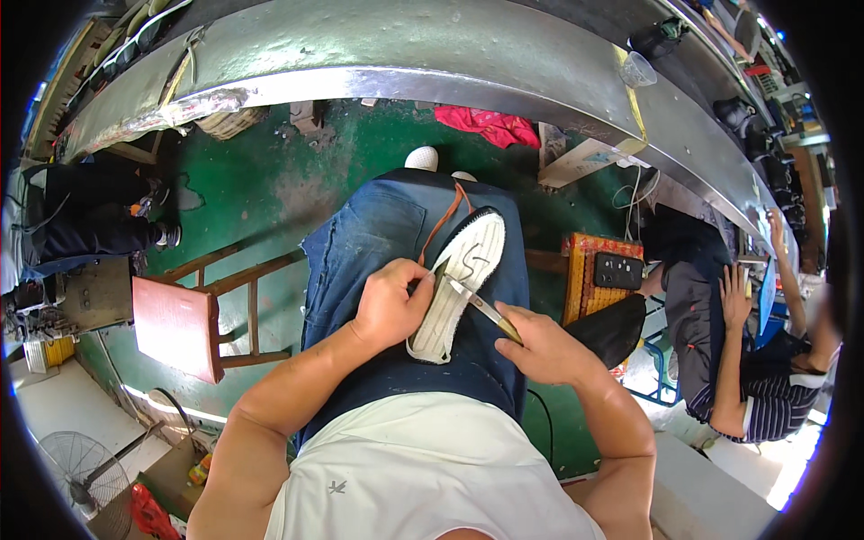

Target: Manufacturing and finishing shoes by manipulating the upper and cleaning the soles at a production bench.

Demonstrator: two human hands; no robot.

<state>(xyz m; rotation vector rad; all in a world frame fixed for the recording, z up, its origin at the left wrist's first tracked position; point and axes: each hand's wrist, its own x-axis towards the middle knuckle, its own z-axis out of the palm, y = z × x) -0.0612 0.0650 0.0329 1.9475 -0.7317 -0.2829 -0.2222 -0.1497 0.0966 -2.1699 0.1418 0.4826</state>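
Observation:
Across my lap lies a shoe (438,315), underside up, its pale ribbed bottom edged in black and marked with a dark squiggle. My left hand (396,300) is closed at the shoe's left edge, thumb and fingers pinched together. An orange-red strip (441,222) runs from the far end of my lap down to those fingers; whether they hold it is hidden. In my right hand (546,346) is a knife (486,311) with a bright metal blade and a brownish handle. Its tip reaches the middle of the shoe's bottom, close to my left fingertips.
A long metal-edged bench (378,83) curves across the front. A brown-topped stool (177,326) stands left. At right, a dark phone (619,270) rests on a beaded seat (579,292), near a seated person (765,387). Red cloth (490,124) lies under the bench.

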